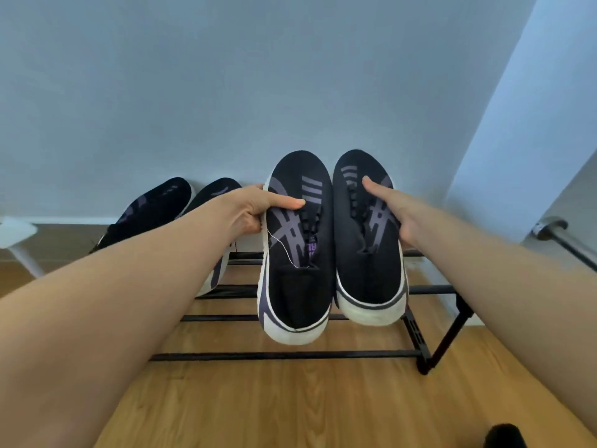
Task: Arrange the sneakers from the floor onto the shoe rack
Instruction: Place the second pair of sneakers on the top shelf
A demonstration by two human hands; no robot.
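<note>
I hold two black sneakers with purple stripes and white soles above a black metal shoe rack (290, 354). My left hand (258, 208) grips the left sneaker (295, 253) by its outer side, thumb across the upper. My right hand (392, 208) grips the right sneaker (365, 253) the same way, thumb near the laces. Both shoes point toes toward the wall, heels toward me, side by side over the rack's right half. Another matching pair rests on the rack's left part: one sneaker (155, 208) far left, the other (213, 195) partly hidden by my left forearm.
The rack stands against a pale blue wall on a wooden floor (290, 409). A white furniture leg (22, 250) is at the far left. A metal door handle (552, 227) sticks out at the right. A dark object (504, 436) shows at the bottom right edge.
</note>
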